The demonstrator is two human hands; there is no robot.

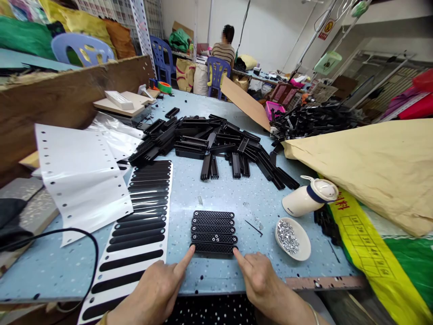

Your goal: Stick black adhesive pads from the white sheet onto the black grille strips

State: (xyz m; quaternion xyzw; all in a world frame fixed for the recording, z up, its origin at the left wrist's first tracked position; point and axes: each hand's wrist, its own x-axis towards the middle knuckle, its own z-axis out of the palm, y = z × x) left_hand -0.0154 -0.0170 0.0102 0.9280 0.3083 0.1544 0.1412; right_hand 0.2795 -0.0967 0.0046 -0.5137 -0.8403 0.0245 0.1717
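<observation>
The left hand (pixel 158 282) and right hand (pixel 259 273) grip nothing visible, their index fingertips (pixel 191 251) touching opposite ends of the nearest black textured strip (pixel 214 248). It lies between them, long axis left to right, equally near both. Beyond the right hand, rightward, a white bowl (pixel 306 244) holds silver metal pieces (pixel 287 236).

yellow sack (pixel 367 253): red "料", printed "2# 3# 4#" | wall sign (pixel 326 29): lettering too small
</observation>
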